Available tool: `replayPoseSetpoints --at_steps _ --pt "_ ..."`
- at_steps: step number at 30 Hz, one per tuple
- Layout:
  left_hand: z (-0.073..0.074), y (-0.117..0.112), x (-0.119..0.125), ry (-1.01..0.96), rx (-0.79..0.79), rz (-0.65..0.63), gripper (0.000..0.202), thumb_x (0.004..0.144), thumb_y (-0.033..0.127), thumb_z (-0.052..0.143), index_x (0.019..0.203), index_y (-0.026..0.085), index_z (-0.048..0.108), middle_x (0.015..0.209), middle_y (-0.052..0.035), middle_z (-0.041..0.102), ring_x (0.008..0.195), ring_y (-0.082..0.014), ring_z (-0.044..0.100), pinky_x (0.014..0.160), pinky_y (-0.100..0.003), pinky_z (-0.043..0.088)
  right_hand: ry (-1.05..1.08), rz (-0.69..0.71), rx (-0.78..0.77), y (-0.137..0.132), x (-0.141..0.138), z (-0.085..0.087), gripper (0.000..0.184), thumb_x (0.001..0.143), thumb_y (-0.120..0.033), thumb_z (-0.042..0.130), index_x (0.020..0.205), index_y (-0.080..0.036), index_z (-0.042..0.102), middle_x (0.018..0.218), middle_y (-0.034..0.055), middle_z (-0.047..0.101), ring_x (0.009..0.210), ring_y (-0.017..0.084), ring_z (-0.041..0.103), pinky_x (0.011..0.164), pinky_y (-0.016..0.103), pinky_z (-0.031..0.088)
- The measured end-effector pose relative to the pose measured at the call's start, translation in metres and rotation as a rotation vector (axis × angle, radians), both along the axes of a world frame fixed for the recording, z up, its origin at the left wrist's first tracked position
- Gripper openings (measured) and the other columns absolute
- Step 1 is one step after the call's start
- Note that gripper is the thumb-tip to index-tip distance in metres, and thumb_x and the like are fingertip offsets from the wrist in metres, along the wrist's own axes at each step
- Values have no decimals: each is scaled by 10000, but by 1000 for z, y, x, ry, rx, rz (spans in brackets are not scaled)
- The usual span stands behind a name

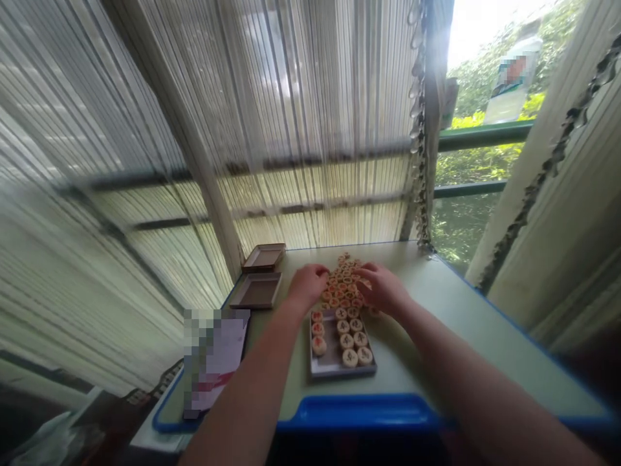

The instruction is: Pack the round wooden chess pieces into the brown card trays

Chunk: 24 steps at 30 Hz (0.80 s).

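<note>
A loose heap of round wooden Chinese chess pieces (343,285), marked in red and in black, lies on the table before me. At the heap's left edge is my left hand (309,286), its fingers bent together; what they hold, if anything, is hidden. My right hand (383,288) reaches over the right side of the heap, fingers apart and touching or just above the pieces. Nearer to me stands a shallow box (343,373). Black-marked pieces (350,340) fill two columns on its right side, and three red-marked pieces (318,329) line its left side.
Two more shallow boxes, a nearer one (256,290) and a farther one (264,257), stand at the table's left. A flat tablet-like thing (223,356) lies at the left edge. The pale table (466,336) has a blue rim and front tray (363,411). Curtains hang behind.
</note>
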<state>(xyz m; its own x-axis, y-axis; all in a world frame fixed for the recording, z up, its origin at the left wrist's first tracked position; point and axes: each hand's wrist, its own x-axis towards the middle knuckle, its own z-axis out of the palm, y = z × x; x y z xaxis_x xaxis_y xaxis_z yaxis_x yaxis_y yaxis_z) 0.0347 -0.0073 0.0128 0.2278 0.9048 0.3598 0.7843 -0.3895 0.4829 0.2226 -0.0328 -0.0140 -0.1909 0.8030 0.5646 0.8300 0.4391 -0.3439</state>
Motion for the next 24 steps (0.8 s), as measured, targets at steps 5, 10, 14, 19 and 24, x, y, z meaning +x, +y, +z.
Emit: replayPoseSetpoints --at_steps 5,10,14,19,24 --pt "-22 13 -4 84 110 -115 223 764 266 525 881 194 701 886 -61 655 865 -181 580 832 -293 432 -72 78 -150 3 4 -9 188 718 -192 554 832 -231 698 911 56 616 864 182 557 810 300 432" --pt "-20 1 -4 76 10 -252 213 732 319 569 829 193 710 816 -41 656 755 -155 580 721 -253 443 -103 210 -303 -4 10 0 197 681 -186 566 801 -251 707 860 34 618 741 152 563 714 265 443" --pt "-12 -9 4 79 -53 -343 238 752 333 529 800 190 712 783 -33 668 731 -146 573 669 -234 431 -143 193 -319 -6 10 -1 181 689 -214 571 805 -251 704 816 32 625 717 150 558 654 248 432" --pt "-13 -9 3 29 -67 -279 250 746 313 515 826 177 709 770 -25 682 683 -138 576 615 -230 420 -140 169 -311 -5 7 -1 153 690 -267 598 805 -236 694 795 29 639 681 143 555 622 242 421" --pt "-18 -7 0 15 -35 -259 244 744 308 511 812 180 707 771 -20 688 678 -138 584 614 -230 419 -148 163 -383 -6 7 -2 146 695 -238 565 793 -232 673 672 -7 635 580 117 529 534 216 381"
